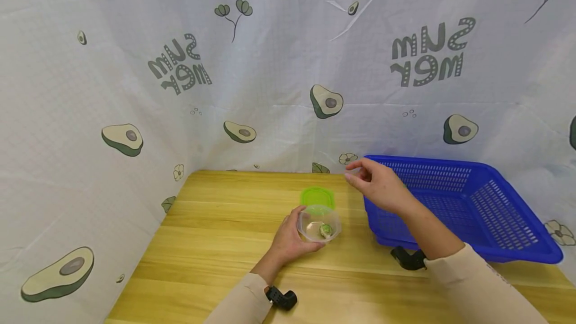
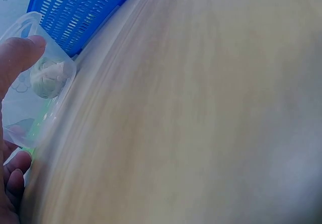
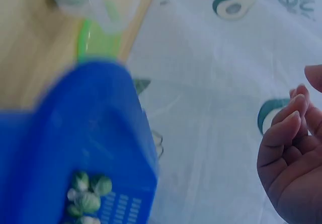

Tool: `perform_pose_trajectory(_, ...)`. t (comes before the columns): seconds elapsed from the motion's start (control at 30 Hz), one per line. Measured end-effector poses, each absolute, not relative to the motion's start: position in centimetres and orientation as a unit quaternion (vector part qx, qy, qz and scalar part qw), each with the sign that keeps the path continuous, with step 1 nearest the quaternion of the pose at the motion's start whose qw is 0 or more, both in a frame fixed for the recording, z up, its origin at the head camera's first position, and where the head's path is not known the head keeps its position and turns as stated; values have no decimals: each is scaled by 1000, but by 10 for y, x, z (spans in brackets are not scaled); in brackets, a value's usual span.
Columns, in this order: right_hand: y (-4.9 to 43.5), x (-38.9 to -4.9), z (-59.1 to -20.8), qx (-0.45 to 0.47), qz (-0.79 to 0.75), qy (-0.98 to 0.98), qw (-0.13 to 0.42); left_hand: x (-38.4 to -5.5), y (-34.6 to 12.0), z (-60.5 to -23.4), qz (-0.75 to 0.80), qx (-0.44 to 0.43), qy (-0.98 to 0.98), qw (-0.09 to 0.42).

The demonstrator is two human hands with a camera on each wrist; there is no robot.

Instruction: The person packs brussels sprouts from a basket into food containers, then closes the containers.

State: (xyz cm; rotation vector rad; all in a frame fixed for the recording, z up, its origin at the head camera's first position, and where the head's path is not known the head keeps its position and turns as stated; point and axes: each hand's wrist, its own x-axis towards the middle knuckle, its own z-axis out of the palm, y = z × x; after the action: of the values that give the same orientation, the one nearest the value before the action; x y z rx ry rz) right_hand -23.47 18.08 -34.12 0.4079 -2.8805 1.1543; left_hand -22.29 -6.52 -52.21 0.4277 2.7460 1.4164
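My left hand (image 1: 288,239) grips a clear plastic container (image 1: 308,236), fingers at its far left side and thumb along its near side. Inside lies one small green Brussels sprout (image 1: 326,230), also visible through the wall in the left wrist view. Just behind the container, a bright green lid (image 1: 317,197) lies flat on the table. My right hand (image 1: 382,186) is raised by the left edge of the blue basket (image 1: 483,251), its fingers loosely bent with nothing between them. Several Brussels sprouts (image 3: 88,201) sit in the basket, seen in the right wrist view.
The wooden table (image 1: 216,234) backs onto a white curtain (image 1: 279,64) printed with avocados, which also hangs along the left side. The basket, with high slotted walls, takes up the right part of the table. Black wrist cameras (image 1: 282,298) sit on both arms.
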Motion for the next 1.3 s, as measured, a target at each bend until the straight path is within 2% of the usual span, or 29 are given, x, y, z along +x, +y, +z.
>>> perform_pose_trajectory(0.27,218,-268,-334,65,353,-933,13,-222,-65,-522,447,139,884,6)
perform_pose_trajectory(0.47,250,-296,-360,45,344,-938,18,-223,-64,-521,445,138,885,8)
perform_pose_trajectory(0.7,277,-313,-384,6,358,-933,15,-224,-63,-521,449,130,884,16)
perform_pose_trajectory(0.97,295,-322,-403,-40,371,-928,-7,-225,-63,-521,449,129,884,14)
perform_pose_trajectory(1.3,313,-328,-432,-66,307,-947,-68,-226,-64,-523,450,126,884,14)
